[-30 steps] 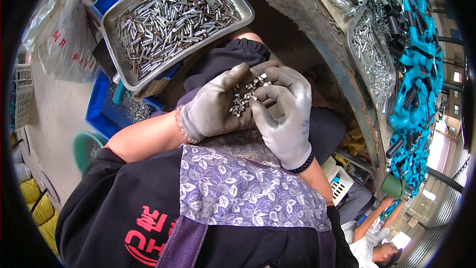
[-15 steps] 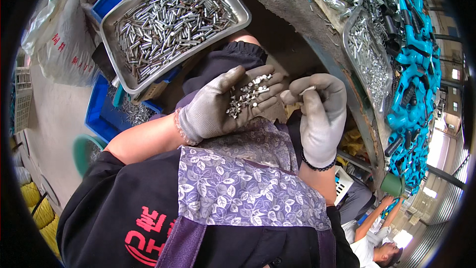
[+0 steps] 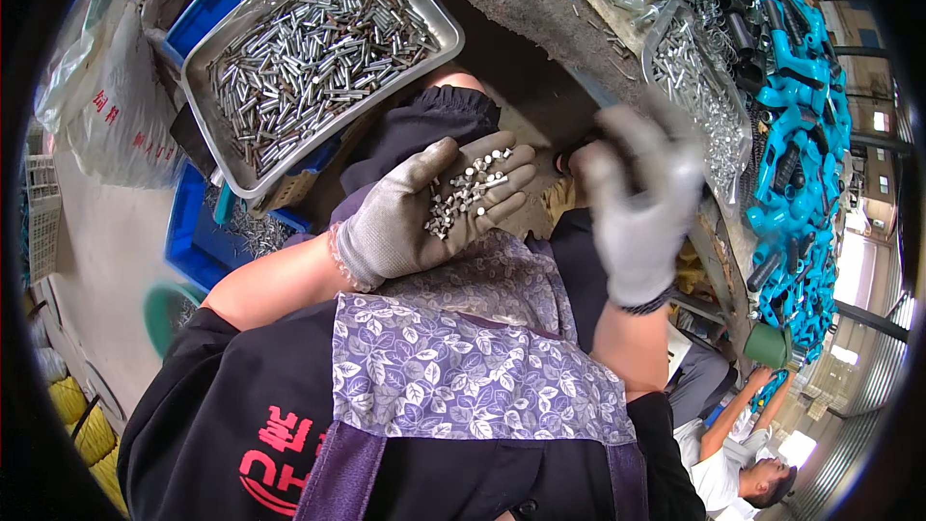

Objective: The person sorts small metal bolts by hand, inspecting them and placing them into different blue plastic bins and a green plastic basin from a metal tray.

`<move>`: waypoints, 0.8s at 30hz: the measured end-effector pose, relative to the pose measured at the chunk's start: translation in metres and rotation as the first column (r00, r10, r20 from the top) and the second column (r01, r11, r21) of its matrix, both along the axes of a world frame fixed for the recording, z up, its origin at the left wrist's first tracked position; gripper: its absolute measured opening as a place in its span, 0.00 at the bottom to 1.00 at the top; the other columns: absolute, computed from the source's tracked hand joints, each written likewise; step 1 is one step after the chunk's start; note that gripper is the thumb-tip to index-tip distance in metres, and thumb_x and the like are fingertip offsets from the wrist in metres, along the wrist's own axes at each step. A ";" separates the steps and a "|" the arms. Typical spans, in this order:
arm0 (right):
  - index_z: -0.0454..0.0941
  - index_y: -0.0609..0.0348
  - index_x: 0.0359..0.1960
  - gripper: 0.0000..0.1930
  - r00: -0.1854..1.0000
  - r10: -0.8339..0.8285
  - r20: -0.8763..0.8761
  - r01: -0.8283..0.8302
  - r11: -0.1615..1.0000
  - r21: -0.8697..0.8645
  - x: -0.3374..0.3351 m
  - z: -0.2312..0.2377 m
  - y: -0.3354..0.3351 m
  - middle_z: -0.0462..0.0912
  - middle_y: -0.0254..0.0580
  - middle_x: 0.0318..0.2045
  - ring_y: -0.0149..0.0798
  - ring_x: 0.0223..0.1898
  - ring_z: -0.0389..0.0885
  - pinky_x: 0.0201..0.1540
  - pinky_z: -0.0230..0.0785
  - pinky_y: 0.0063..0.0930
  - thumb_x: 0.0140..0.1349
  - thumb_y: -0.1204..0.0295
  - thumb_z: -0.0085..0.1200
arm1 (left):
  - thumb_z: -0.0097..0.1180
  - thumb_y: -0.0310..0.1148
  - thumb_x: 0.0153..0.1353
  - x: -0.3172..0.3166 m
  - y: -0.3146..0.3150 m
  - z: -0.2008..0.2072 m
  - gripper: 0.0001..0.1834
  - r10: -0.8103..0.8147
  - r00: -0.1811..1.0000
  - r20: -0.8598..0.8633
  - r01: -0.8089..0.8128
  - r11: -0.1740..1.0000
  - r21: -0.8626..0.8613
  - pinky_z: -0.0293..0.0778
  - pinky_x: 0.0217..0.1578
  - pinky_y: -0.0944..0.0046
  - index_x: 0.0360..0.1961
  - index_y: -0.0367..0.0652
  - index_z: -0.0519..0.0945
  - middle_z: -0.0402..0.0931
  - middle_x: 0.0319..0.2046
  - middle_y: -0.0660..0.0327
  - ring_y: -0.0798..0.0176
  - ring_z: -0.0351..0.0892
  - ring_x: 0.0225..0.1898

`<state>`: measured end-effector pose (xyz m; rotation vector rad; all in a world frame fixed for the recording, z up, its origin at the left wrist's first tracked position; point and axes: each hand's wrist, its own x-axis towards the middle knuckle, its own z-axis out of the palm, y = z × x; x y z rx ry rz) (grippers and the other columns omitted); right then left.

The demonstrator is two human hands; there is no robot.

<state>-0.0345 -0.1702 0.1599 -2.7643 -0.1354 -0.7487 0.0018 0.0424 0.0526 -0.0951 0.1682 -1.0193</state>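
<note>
Silvery, short metal pieces [image 3: 461, 198] are held loosely in the upturned palm of the left hand [image 3: 400, 227], clustered in its hollow and scattered out along the fingers. That hand is gloved and well spread, with its fingers extended and nothing gripped. The right hand [image 3: 641, 217], also gloved, is blurred and is set well apart, to the right of the left one; its fingers appear loosely bent, but whether anything is pinched between them cannot be told.

The right hand has been drawn away from the left palm, over which it was bent a second ago, and the left hand has been flattened out. The pieces are thereby left uncovered, and are judged to be supported by the left palm alone.

Beyond the left hand, to its upper left, a metal tray [image 3: 359, 119] is filled with loose metal pins [image 3: 318, 68], some of them brownish. Left of the left wrist, more metal bits are contained in a blue bin [image 3: 186, 253], and farther out on that side a green tub [image 3: 157, 311] is partly seen. To the right of the right hand, small shiny parts [image 3: 696, 87] are held in a clear tray [image 3: 730, 195], with teal castings [image 3: 805, 159] piled past it.
</note>
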 end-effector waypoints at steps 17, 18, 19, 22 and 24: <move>0.81 0.51 0.43 0.15 0.959 0.281 -0.033 -0.253 0.905 0.343 -0.023 -0.045 0.039 0.84 0.34 0.42 0.43 0.50 0.80 0.67 0.60 0.52 0.53 0.78 0.64 | 0.41 0.49 0.79 -0.005 -0.002 -0.009 0.31 -0.052 0.997 0.055 0.048 0.996 0.069 0.74 0.65 0.53 0.74 0.39 0.60 0.68 0.69 0.50 0.54 0.78 0.62; 0.81 0.51 0.43 0.15 0.961 0.276 -0.031 -0.249 0.906 0.342 -0.024 -0.045 0.038 0.84 0.34 0.42 0.43 0.50 0.80 0.67 0.60 0.52 0.53 0.78 0.64 | 0.41 0.48 0.79 -0.005 -0.002 -0.010 0.31 -0.055 0.997 0.052 0.052 0.996 0.067 0.73 0.67 0.53 0.74 0.38 0.60 0.67 0.70 0.50 0.54 0.77 0.63; 0.81 0.51 0.44 0.16 0.969 0.247 -0.025 -0.227 0.921 0.318 -0.024 -0.045 0.038 0.83 0.34 0.40 0.42 0.49 0.80 0.67 0.60 0.52 0.53 0.78 0.64 | 0.41 0.48 0.79 -0.005 -0.002 -0.010 0.31 -0.059 0.997 0.050 0.055 0.996 0.066 0.71 0.68 0.52 0.74 0.38 0.60 0.67 0.70 0.50 0.53 0.76 0.64; 0.80 0.51 0.46 0.18 0.980 0.196 0.030 -0.197 0.948 0.251 -0.023 -0.043 0.037 0.82 0.33 0.38 0.41 0.47 0.80 0.68 0.58 0.52 0.52 0.78 0.65 | 0.41 0.47 0.79 -0.006 -0.003 -0.010 0.32 -0.053 0.999 0.006 0.053 0.998 -0.017 0.67 0.71 0.52 0.73 0.36 0.60 0.64 0.71 0.48 0.52 0.71 0.68; 0.80 0.51 0.48 0.19 0.981 0.177 0.079 -0.190 0.959 0.209 -0.021 -0.041 0.034 0.81 0.33 0.37 0.40 0.46 0.79 0.69 0.58 0.52 0.52 0.78 0.65 | 0.41 0.47 0.79 -0.006 -0.004 -0.008 0.32 -0.039 0.999 0.011 0.040 0.999 -0.018 0.65 0.72 0.52 0.74 0.36 0.59 0.63 0.72 0.47 0.52 0.69 0.70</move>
